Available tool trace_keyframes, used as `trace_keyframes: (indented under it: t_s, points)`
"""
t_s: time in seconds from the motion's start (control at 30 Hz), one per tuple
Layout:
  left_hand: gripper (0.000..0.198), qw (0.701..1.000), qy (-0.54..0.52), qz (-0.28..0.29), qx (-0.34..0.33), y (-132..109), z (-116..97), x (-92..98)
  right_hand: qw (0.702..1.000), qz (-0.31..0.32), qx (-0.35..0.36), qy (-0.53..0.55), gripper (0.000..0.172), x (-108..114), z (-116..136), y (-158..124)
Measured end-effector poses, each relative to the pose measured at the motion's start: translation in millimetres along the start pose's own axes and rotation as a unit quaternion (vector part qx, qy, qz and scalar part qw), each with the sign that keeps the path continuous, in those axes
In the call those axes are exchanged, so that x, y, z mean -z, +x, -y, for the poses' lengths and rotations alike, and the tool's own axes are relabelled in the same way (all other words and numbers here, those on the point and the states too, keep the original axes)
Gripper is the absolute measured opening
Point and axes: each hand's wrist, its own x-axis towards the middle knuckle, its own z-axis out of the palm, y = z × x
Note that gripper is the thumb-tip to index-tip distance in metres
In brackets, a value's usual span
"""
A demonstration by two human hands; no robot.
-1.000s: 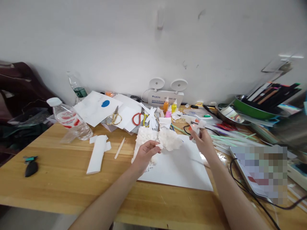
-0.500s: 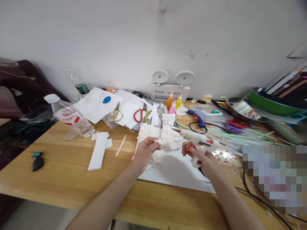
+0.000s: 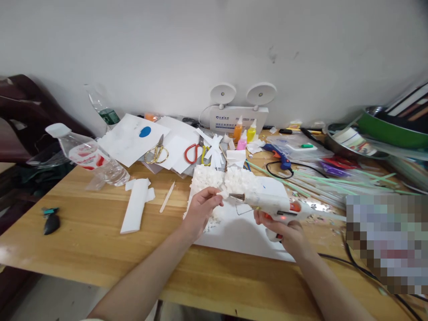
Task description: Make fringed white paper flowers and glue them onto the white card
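In my right hand [image 3: 284,229] is a white hot glue gun [image 3: 270,204], its fingers wrapped round the handle and a small red light glowing on its side. The metal nozzle points left. At its tip is a small white paper piece [image 3: 221,194], pinched between the thumb and fingers of my left hand [image 3: 203,207]. Whether nozzle and paper touch I cannot tell. Below both hands lies a white sheet [image 3: 234,240], with crumpled white paper bits [image 3: 239,178] covering its far and left parts.
Left of the sheet lie a wooden stick [image 3: 167,197], a white paper form [image 3: 136,207] and a water bottle [image 3: 96,158]. Gold scissors [image 3: 157,153] and red-handled pliers [image 3: 191,153] rest behind. A blue glue gun [image 3: 284,161], paint bottles [image 3: 237,130] and a black cable [image 3: 354,263] are also here.
The glue gun has turned level and moved left, bringing its nozzle to the paper piece in my left hand. My left hand stays nearly in place. The view has shifted slightly.
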Motion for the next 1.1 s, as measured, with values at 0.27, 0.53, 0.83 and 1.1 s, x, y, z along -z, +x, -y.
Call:
trace_keyframes:
  t_s: [0.27,0.53,0.83,1.1]
  points:
    - [0.014,1.0,0.009,0.024,-0.018,0.7,3.3,2.8,0.999,0.005,-0.005,0.039,0.013,1.2,-7.3,0.4]
    - [0.015,0.999,0.035,0.026,-0.022,-0.2,3.4,3.0,1.0,-0.015,-0.013,0.017,0.015,0.4,-8.0,-0.3]
    - [0.017,0.999,0.026,0.017,-0.011,-0.8,2.5,2.4,1.0,0.004,-0.004,0.017,0.015,2.0,-6.7,0.3]
    - [0.017,1.0,0.007,0.009,0.004,-2.2,0.2,-1.5,1.0,-0.02,0.001,0.007,0.016,-0.5,-3.9,0.2]
